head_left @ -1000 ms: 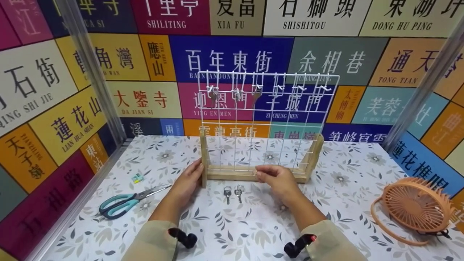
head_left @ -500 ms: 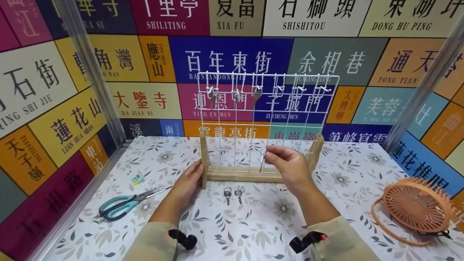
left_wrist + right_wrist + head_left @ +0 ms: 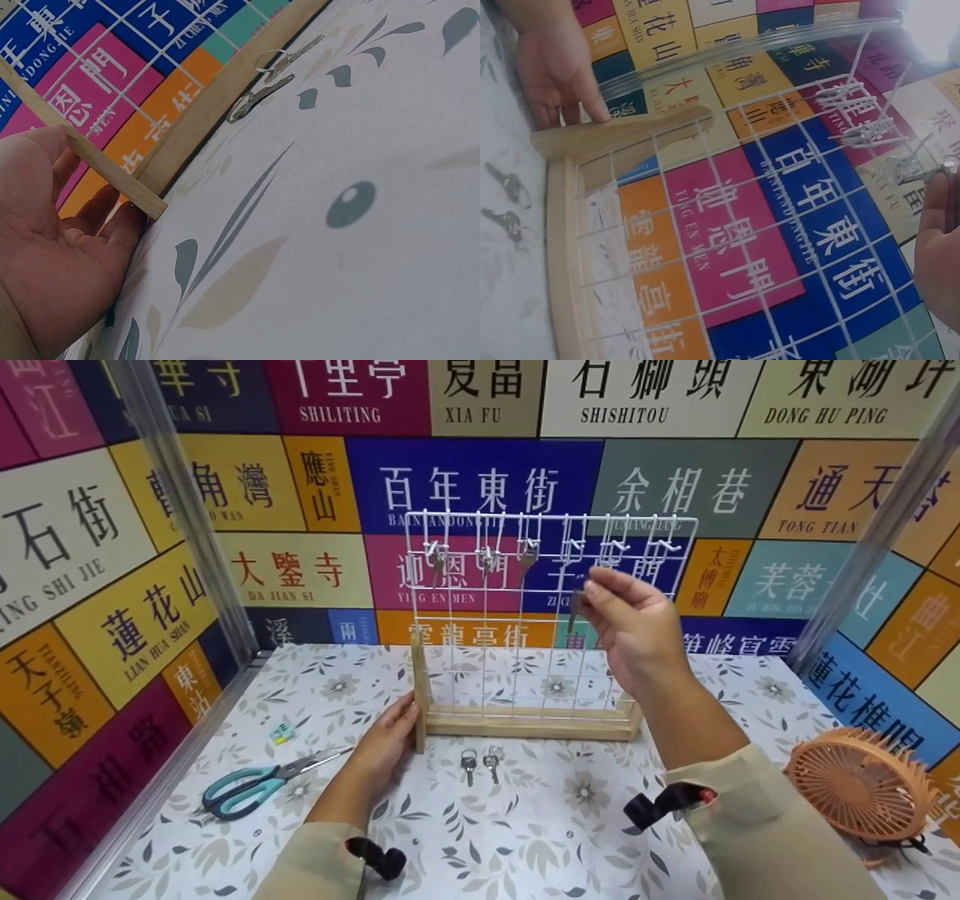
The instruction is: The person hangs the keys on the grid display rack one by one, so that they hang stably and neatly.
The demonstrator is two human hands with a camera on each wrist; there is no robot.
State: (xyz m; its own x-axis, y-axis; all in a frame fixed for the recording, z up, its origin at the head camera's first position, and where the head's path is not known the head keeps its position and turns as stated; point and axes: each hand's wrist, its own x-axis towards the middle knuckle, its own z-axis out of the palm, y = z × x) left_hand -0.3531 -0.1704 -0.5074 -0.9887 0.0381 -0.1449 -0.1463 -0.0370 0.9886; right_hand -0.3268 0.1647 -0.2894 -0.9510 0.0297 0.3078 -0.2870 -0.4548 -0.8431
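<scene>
Right hand (image 3: pixel 637 630) pinches key (image 3: pixel 576 611) — slack grip could drop it; white hook (image 3: pixel 574 549) above hand; left hand (image 3: pixel 386 735) holds wooden upright (image 3: pixel 419 690).

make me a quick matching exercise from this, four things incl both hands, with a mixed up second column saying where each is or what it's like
Things
1. left hand
2. right hand
3. scissors
4. loose keys

Descriptions
A. side by side on the table, in front of the rack
B. pinching a key up in front of the wire grid
C. teal and dark handles
D. holding the wooden side of the rack

Pairs: 1-D, 2-B, 3-C, 4-A
</scene>
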